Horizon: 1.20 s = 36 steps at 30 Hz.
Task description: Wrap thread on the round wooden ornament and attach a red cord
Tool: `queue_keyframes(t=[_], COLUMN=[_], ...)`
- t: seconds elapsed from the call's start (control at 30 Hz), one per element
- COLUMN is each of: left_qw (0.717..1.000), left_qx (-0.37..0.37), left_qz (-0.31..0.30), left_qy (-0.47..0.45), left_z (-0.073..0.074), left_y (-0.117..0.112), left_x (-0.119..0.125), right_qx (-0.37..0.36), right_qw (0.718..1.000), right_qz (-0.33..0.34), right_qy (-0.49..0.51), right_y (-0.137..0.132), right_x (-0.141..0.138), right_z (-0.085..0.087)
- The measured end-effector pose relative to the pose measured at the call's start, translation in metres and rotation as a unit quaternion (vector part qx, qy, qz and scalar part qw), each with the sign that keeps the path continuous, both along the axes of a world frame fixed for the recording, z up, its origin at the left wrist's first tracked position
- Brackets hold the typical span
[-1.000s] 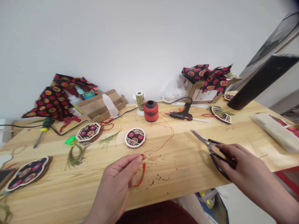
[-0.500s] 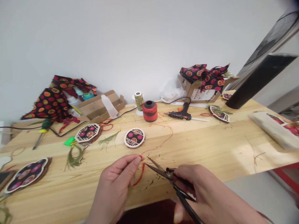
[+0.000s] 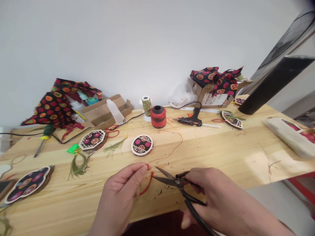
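Thumb and forefinger of my left hand (image 3: 124, 193) pinch a red cord (image 3: 147, 183), whose short end hangs beside the fingers. A thin red thread runs from this pinch back toward the red thread spool (image 3: 158, 117). In my right hand (image 3: 211, 196) are black-handled scissors (image 3: 176, 182). Their blades are parted, with the tips pointing left, close to the cord and the left fingertips. Just beyond the hands lies a round ornament (image 3: 142, 145) with a pale lattice frame over patterned fabric. Dark and red snippets are scattered under the scissors.
Behind stand a gold thread spool (image 3: 146, 106) and a glue gun (image 3: 190, 120). An octagonal ornament (image 3: 93, 140), green tassel (image 3: 78, 164) and screwdriver (image 3: 44, 139) lie left. On the right are a fan-shaped ornament (image 3: 232, 120) and a leaning black roll (image 3: 273, 87).
The scissor blades have opened a little wider, and my right hand has shifted slightly upward. My left hand keeps its pinch on the red cord, almost unmoved.
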<state>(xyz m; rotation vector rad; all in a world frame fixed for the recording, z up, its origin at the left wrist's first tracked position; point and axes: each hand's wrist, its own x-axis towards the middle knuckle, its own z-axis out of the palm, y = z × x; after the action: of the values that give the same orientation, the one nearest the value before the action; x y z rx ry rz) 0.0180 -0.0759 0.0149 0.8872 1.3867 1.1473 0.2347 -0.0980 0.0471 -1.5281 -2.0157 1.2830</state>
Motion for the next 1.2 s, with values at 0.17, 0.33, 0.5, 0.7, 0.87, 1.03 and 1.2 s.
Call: queue_keyframes(t=[0.17,0.33,0.5,0.7,0.87,1.03,1.2], left_qw=[0.995,0.99,0.989,0.982,0.974,0.971,0.954], left_qx=[-0.04,-0.052,-0.056,-0.081,-0.119,-0.136,-0.193], left_qz=[0.012,0.011,0.004,0.004,0.0,-0.035,-0.106], left_qy=[-0.096,-0.133,-0.134,-0.171,-0.191,-0.191,-0.204], left_z=[0.004,0.004,0.001,0.006,0.016,0.028,0.021], left_y=[0.007,0.008,0.007,0.005,0.009,0.036,0.068], left_x=[-0.008,-0.006,-0.005,-0.002,0.005,0.008,0.006], right_qx=[0.113,0.098,0.135,0.245,0.347,0.206,0.026], right_qw=[0.958,0.914,0.896,0.854,0.927,0.96,0.951], right_qz=[-0.042,-0.117,-0.138,-0.164,-0.068,0.008,0.01], right_qy=[-0.26,-0.376,-0.401,-0.429,-0.129,0.19,0.309], right_y=[0.008,0.02,0.022,0.022,0.048,0.101,0.129], right_x=[0.056,0.113,0.141,0.116,0.038,-0.032,-0.053], right_z=[-0.016,-0.033,-0.041,-0.033,0.002,0.02,-0.005])
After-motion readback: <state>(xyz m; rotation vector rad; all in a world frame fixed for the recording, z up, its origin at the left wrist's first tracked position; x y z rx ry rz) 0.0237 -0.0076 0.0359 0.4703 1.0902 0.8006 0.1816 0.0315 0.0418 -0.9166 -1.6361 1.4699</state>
